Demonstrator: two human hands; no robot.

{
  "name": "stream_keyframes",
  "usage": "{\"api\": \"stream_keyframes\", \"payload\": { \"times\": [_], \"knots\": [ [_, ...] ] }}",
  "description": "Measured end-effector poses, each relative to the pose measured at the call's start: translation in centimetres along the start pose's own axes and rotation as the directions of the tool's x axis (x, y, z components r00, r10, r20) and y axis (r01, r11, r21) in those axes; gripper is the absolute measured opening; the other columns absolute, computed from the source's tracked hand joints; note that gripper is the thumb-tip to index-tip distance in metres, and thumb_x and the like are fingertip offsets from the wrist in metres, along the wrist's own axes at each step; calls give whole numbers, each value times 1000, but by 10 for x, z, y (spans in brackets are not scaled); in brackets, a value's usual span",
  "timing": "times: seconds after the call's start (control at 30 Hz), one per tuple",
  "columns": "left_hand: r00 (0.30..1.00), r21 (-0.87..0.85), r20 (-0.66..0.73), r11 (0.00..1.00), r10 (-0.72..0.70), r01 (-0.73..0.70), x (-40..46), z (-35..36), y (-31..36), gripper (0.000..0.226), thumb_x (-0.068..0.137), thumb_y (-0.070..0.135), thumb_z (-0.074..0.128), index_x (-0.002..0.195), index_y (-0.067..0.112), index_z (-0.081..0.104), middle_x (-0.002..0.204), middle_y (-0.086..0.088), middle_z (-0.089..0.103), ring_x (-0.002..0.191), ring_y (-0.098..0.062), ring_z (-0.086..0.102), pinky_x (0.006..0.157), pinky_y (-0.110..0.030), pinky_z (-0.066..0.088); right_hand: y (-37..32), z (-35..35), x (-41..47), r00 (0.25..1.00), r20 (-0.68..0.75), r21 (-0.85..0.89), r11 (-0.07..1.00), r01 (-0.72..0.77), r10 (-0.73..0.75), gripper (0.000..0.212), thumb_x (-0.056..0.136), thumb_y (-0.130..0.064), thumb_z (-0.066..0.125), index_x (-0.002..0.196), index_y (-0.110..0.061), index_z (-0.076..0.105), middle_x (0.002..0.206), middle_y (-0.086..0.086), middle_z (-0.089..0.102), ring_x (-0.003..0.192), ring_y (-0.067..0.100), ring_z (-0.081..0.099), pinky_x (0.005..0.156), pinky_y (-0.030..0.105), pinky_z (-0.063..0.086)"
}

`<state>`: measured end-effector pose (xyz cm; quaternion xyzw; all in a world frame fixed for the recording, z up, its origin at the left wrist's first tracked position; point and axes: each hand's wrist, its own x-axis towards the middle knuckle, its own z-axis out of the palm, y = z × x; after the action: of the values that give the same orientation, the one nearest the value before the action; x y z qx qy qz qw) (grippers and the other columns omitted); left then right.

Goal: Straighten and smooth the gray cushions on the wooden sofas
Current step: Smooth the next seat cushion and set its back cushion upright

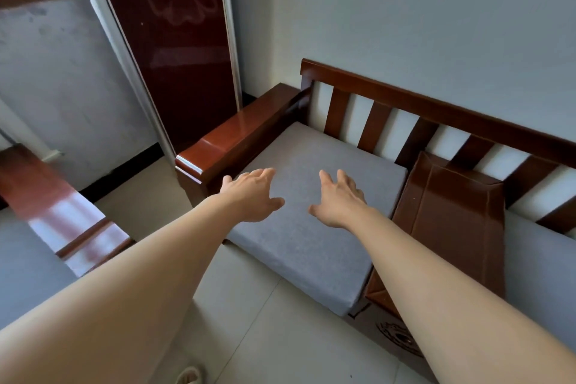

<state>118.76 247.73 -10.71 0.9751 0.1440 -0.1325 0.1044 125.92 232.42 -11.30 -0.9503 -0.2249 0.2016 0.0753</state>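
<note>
While both our hands, the left hand (252,195) and the right hand (338,201), hover spread and empty over the gray cushion (311,240) on the wooden sofa (237,137), we judge smoothing is starting; next, press palms flat and sweep outward.

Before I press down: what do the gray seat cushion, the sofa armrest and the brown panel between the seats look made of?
Gray square seat cushion: matte woven fabric, probably over foam, judging by its thick, soft-edged slab shape. Reddish-brown sofa armrest: wood with glossy lacquer; it mirrors the light. Brown rectangular middle panel: shiny, with stitch-like seam lines, so possibly leatherette, though lacquered wood cannot be ruled out.
</note>
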Motion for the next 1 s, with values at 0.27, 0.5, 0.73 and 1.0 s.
{"api": "stream_keyframes", "payload": {
  "times": [0.27,0.5,0.73,1.0],
  "knots": [
    [969,60,124,973,215,-223,70,-13,-87,68,97,47,45,151,19,15,156,3,24,141,-21,27,109,-46,21,-75,32,48,977,20,111,971,-213,212,73,94,-38,51,150,-16,10,153,18,6,140,35,13,108,41,24],
    [931,81,194,941,310,-330,117,0,-96,63,96,47,46,147,18,22,151,0,33,136,-24,34,105,-47,26,-75,51,72,943,62,118,935,-333,328,76,93,-41,53,150,-16,8,155,20,0,143,36,7,111,44,21],
    [915,128,207,918,346,-376,160,39,-91,64,96,45,47,147,19,20,151,0,32,137,-23,32,108,-48,24,-54,73,117,942,55,163,928,-334,330,80,94,-36,54,152,-16,1,157,21,-7,145,35,1,116,45,17],
    [895,129,279,910,348,-394,227,126,-115,69,96,43,48,150,20,12,155,2,23,139,-20,28,110,-47,20,-23,154,182,930,86,180,913,-367,357,90,92,-32,60,152,-17,-6,157,20,-9,146,34,-2,118,45,13]
  ]
}}
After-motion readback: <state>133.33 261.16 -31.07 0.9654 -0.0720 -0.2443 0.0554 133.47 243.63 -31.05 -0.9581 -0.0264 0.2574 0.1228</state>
